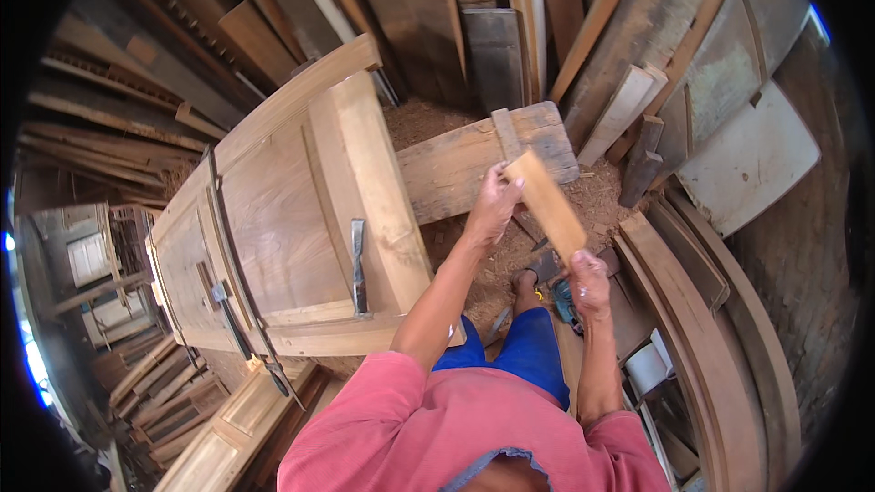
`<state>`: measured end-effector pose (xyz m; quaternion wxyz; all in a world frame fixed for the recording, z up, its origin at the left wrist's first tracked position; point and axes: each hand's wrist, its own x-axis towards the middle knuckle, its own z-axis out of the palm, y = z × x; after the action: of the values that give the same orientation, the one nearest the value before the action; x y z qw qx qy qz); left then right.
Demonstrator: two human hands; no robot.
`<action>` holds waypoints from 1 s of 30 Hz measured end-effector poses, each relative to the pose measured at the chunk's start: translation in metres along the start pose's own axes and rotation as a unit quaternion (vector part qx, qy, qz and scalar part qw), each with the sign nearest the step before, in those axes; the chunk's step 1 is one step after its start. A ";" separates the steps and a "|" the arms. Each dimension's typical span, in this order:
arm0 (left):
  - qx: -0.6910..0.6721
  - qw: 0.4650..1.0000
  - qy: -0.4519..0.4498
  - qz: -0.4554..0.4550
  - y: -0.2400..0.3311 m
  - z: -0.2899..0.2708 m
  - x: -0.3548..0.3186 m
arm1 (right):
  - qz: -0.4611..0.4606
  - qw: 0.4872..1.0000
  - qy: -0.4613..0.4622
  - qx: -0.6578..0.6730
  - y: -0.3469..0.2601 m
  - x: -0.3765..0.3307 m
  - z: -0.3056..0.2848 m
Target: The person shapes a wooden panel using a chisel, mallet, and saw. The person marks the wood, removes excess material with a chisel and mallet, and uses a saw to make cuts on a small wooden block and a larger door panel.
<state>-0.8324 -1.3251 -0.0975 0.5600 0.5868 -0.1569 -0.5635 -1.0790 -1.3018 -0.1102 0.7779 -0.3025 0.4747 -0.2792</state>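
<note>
Left hand (493, 208) is gripping the upper end of a short wooden board (550, 207) right of centre, right hand (590, 284) is holding the lower end. Panelled door (290, 211) is lying left of centre, a hand tool (359, 269) is resting on it. Teal power tool (566, 303) is sitting near the foot (526, 294), planks (401, 5) are leaning up top.

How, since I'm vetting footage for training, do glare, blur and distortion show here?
Head view: bright glare washes out spots along the left rim; head view: the held light-brown, flat rectangular wooden piece looks slightly blurred, perhaps from motion; head view: the large brown panelled wooden door appears bowed, probably by the fisheye lens, and black fills the corners.
</note>
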 end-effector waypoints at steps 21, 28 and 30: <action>-0.090 0.980 0.171 0.038 0.091 -0.342 -0.279 | -0.012 0.876 -0.268 -0.400 0.062 -0.091 0.301; -0.112 0.962 0.216 0.126 0.057 -0.383 -0.339 | 0.003 0.782 -0.374 -0.498 0.065 -0.093 0.343; -0.127 0.950 0.260 0.118 0.042 -0.375 -0.354 | -0.007 0.749 -0.427 -0.508 0.065 -0.085 0.346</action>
<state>-0.6116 -0.8703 0.0115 0.7140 0.6141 -0.0012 -0.3363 -0.7892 -1.1263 0.0168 0.6293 -0.7438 0.1632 0.1555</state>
